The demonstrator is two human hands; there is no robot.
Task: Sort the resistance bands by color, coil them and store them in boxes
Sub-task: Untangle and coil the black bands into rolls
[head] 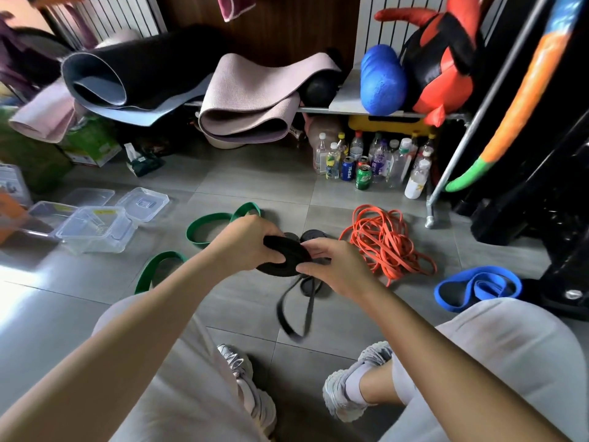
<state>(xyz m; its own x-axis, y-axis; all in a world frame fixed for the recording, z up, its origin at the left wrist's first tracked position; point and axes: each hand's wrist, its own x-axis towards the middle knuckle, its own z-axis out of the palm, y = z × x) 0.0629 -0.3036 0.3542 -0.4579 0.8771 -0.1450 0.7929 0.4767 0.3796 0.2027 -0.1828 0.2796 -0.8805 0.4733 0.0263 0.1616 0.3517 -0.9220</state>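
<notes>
We hold the black band [283,258] above the floor between our knees, most of it wound into a flat coil, its loose tail hanging down. It looks light, limp and rubbery, likely to spring open, so we judge the coil's rim the place to grip. Our left hand [247,242] clamps the coil from above; our right hand [331,266] pinches its near edge. More black coils [314,235] lie just beyond, orange bands [385,244] to the right, clear boxes [95,229] well left.
</notes>
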